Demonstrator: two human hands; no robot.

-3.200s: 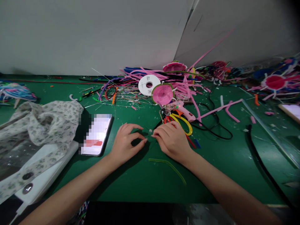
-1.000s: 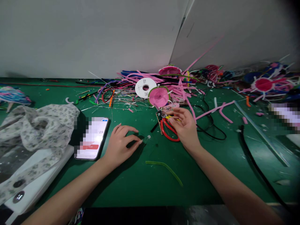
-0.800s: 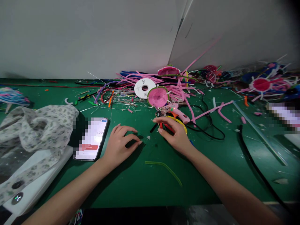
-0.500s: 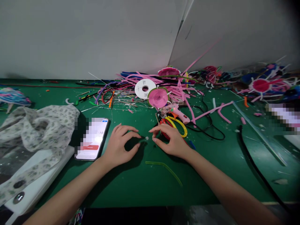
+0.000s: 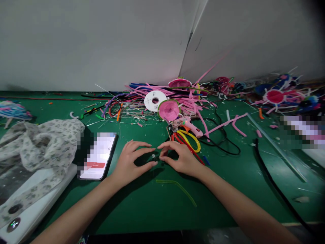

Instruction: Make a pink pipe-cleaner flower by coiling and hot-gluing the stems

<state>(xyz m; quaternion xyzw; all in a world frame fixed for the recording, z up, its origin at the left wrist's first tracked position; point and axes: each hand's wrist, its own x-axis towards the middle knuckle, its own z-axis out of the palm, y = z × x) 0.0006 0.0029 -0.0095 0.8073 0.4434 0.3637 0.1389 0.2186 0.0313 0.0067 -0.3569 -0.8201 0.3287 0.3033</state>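
Observation:
My left hand (image 5: pixel 134 161) hovers over the green table, fingers curved and thumb apart, nothing visible between them. Facing it, my right hand (image 5: pixel 180 157) has its index finger reaching out, while its thumb and another fingertip meet in a pinch. Whatever that pinch holds, if anything, is too small or hidden to see. A tiny whitish bit (image 5: pixel 153 156) shows in the gap between both hands. Nearer to me, a bent yellow-green strip (image 5: pixel 175 183) lies on the table. Just behind my right hand are yellow-and-red handled pliers (image 5: pixel 194 142) and a pink glue gun (image 5: pixel 189 126).
A phone (image 5: pixel 99 157) lies left of my left hand, beside a patterned cloth (image 5: pixel 43 142). Behind are a white disc (image 5: pixel 151 96), a pink coiled round piece (image 5: pixel 169 110) and heaped pink strips (image 5: pixel 193 103). A black cable (image 5: pixel 269 176) runs along the right.
The view has shifted slightly. My hands have come closer together, the right one moving a little left, and the fingers of my left hand have stretched toward it.

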